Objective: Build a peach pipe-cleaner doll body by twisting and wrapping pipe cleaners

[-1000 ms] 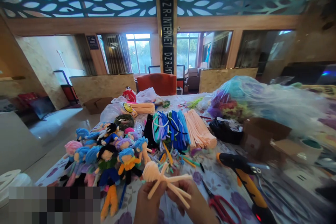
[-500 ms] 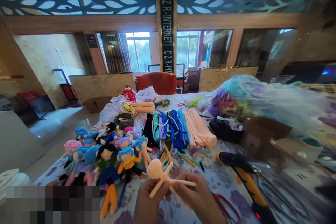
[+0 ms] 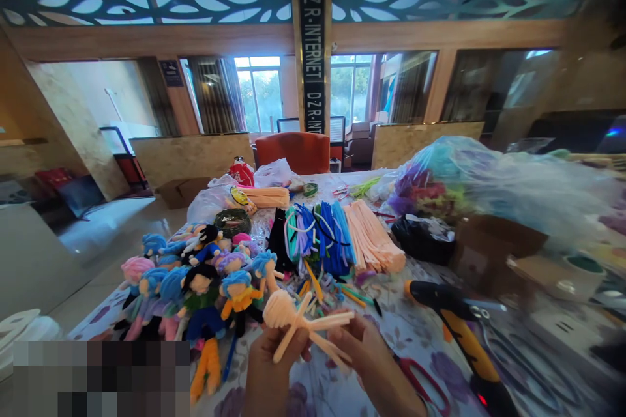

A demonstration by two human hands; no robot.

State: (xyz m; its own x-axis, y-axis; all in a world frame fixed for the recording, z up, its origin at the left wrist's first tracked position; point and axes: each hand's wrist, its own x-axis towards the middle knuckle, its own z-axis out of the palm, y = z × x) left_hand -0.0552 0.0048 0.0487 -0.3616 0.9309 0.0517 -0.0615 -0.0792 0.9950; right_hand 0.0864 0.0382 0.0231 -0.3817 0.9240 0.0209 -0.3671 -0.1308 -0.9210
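A peach pipe-cleaner doll figure (image 3: pixel 298 322) with a wound round head, thin arms and split legs is between my hands. My left hand (image 3: pixel 281 345) is closed on it below the head, around one arm and the body. The fingers of my right hand (image 3: pixel 359 342) are bent in at the legs, with the thumb between them; part of their grip is hidden. Just left of the doll lies a crowd of finished fuzzy dolls (image 3: pixel 200 293) with coloured hair and clothes. Scissors with red handles (image 3: pixel 423 381) rest beside my right wrist.
Bundled pipe cleaners in blue (image 3: pixel 323 238) and peach (image 3: pixel 374 238) lie beyond my hands, with loose offcuts (image 3: pixel 352 293) before them. At right are a black-and-orange glue gun (image 3: pixel 454 326), large metal shears (image 3: pixel 523 358), a cardboard box (image 3: pixel 493 251) and plastic bags (image 3: pixel 513 176). Orange pipe-cleaner legs (image 3: pixel 205 368) lie at left.
The doll has shifted slightly left and its legs are now spread apart to the right. My right hand has moved from the body out along the legs.
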